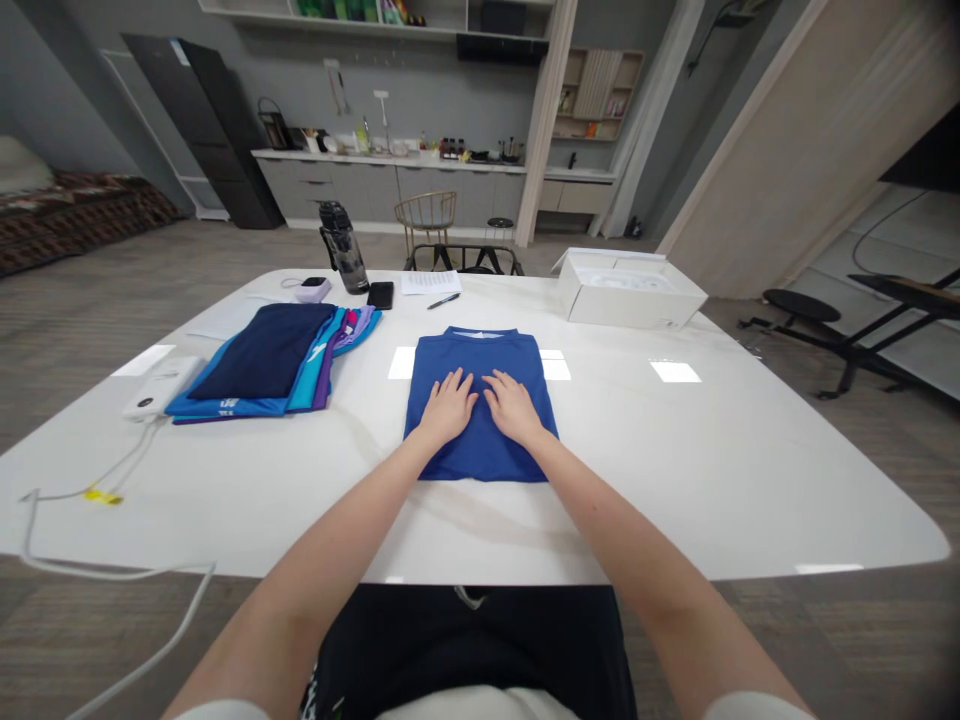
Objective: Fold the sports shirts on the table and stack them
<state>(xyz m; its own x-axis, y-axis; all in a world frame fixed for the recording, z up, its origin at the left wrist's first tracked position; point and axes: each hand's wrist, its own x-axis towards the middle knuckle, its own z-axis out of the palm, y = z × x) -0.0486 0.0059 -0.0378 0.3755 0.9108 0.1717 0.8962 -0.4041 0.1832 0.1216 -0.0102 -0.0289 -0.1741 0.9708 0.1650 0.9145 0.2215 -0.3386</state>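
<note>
A blue T-shirt [480, 455], folded into a neat rectangle, lies flat on the white table with its collar toward the far side. My left hand [448, 405] rests palm down on the shirt's left half, fingers spread. On the right half lies my right hand [513, 405], also flat with its fingers apart. The two hands do not touch each other, and neither grips the cloth. To the left sits a stack of folded clothes [262, 350], dark navy on top, with bright blue, teal and purple layers showing beneath.
Beyond the clothes stand a dark water bottle [345, 250], a black wallet-like item [381, 295] and a pen [443, 301] beside a paper sheet [430, 283]. An open white box [626, 295] sits back right. A power strip [161, 388] trails its cable off the left edge.
</note>
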